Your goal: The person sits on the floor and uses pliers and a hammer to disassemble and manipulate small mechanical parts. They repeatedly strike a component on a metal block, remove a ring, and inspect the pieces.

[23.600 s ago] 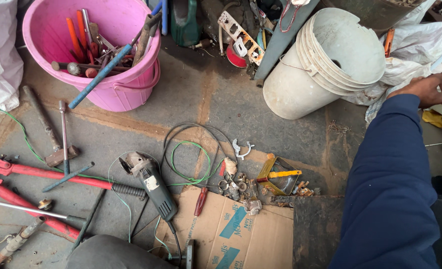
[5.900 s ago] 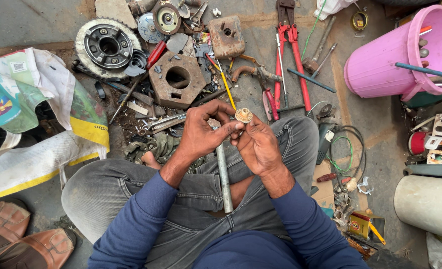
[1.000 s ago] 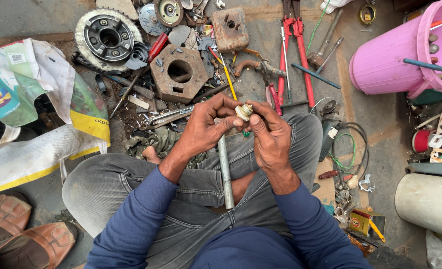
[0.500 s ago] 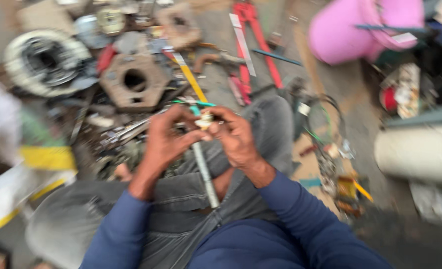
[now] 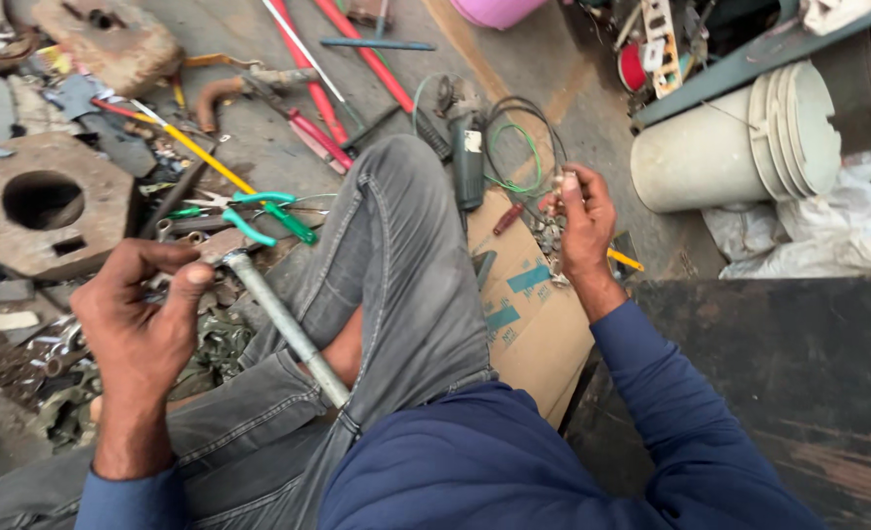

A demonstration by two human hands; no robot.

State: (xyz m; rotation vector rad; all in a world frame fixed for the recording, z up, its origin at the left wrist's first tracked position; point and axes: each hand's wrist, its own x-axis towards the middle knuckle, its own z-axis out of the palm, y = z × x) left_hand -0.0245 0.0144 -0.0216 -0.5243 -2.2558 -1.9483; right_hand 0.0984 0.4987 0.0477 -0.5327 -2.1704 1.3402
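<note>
left hand [image 5: 141, 329] pinching top of grey metal rod [image 5: 283, 329], propped across lap for steadying | right hand [image 5: 580, 221] reaching out, fingers closed on small fittings above cardboard [image 5: 528, 314]; green pliers [image 5: 259, 211] beside rod

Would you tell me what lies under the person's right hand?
Under the right hand sits a pile of small metal parts on flattened cardboard; whatever lies beneath the palm is hidden.

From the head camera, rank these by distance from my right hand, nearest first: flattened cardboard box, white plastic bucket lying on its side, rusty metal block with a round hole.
From the right hand:
1. Flattened cardboard box, just below the hand.
2. White plastic bucket, on its side, to the right.
3. Rusty metal block, far left, beyond the knee.
</note>
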